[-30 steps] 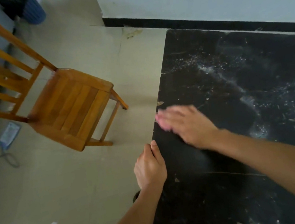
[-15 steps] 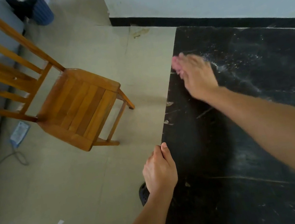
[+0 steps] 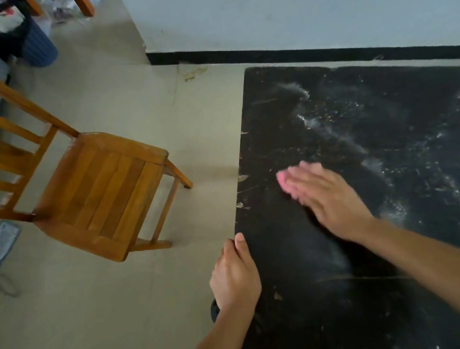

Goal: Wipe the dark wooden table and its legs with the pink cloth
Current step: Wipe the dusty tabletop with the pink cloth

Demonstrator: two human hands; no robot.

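Pressing pink cloth [image 3: 282,180], R hand [image 3: 328,200] flat.

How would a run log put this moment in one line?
right hand: presses pink cloth on table | left hand: grips table edge | dust: streaks right of cloth

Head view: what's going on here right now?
A person is wiping the dark wooden table. The right hand presses the pink cloth flat on the top near its left edge, fingers straight and motion-blurred. The left hand grips the table's left edge. The patch by the hands looks cleaner, while pale dust streaks the top further right. The table's legs are not in view. A wooden chair stands on the floor to the left, apart from the table.
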